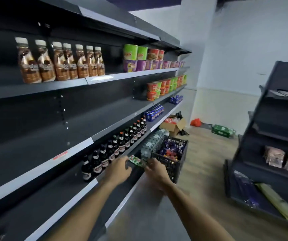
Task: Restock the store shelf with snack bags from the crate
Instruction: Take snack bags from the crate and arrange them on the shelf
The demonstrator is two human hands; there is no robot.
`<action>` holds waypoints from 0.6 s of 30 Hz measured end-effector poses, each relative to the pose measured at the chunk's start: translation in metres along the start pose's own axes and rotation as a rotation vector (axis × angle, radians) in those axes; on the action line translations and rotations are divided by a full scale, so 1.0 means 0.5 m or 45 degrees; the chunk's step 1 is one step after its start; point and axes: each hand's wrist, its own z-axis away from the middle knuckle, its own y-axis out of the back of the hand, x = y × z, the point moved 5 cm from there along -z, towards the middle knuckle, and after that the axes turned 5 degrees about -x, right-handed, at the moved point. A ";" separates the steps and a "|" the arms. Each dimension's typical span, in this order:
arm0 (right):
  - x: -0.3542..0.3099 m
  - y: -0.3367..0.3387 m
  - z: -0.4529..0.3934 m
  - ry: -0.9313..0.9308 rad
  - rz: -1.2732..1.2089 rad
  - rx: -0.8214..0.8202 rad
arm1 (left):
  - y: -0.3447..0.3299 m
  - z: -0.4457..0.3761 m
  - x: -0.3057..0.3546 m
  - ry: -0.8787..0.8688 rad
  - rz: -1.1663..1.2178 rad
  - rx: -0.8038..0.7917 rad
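A black plastic crate (172, 164) stands on the floor beside the dark shelf unit (35, 153), holding several purple and red snack bags (171, 148). Both my hands reach out over the low shelf just left of the crate. Between them is a small green and red snack bag (136, 160). My left hand (118, 169) holds its left end with curled fingers. My right hand (154, 168) pinches its right end, close to the crate's near corner.
Dark bottles (115, 148) line the shelf right behind my hands. A pack of water bottles (152, 142) lies on the bottom shelf by the crate. A cardboard box (174, 126) and green pack (222, 130) sit on the floor farther on. A second shelf unit (270, 136) stands at the right.
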 end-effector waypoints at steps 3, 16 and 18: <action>0.058 0.065 -0.011 -0.055 -0.015 0.064 | -0.043 -0.049 0.070 -0.074 0.011 -0.043; 0.216 0.235 -0.236 -0.192 -0.084 0.232 | -0.218 -0.348 0.227 -0.203 0.146 -0.168; 0.231 0.259 -0.303 -0.208 -0.080 0.260 | -0.236 -0.426 0.235 -0.214 0.187 -0.152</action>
